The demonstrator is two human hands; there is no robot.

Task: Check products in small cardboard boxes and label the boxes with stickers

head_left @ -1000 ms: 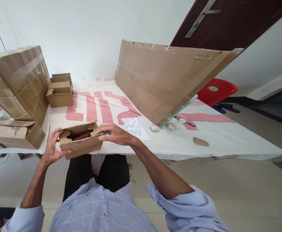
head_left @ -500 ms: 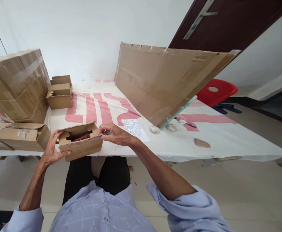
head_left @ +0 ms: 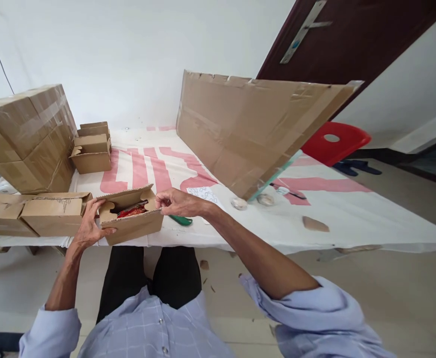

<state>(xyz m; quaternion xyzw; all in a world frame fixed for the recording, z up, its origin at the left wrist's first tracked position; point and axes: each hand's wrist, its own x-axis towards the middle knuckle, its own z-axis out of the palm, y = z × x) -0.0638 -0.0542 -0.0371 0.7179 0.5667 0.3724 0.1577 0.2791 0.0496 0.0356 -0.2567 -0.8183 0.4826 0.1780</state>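
In the head view, a small open cardboard box (head_left: 138, 227) is at the table's front edge, its long upper edge tilted. Shiny red packets (head_left: 133, 211) show inside it. Around its left end wraps my left hand (head_left: 88, 223), thumb on the front face and fingers at the back corner. My right hand (head_left: 180, 203) pinches the rim at the box's right corner, fingers closed. Just under this hand a green curved object (head_left: 181, 220) lies on the table, partly covered; its kind is not clear.
A row of closed small cartons (head_left: 54, 215) adjoins my left hand. Behind stand stacked large taped cartons (head_left: 27, 134) and open boxes (head_left: 91, 161). A big cardboard panel (head_left: 240, 129) leans across the table beside a printed sheet (head_left: 206, 195), tape rolls (head_left: 265, 199) and a red chair (head_left: 333, 141).
The box in my hands has shifted slightly right. The carton row at left has also slid right. The green object shows more. Another person's hand at far left has gone from view.
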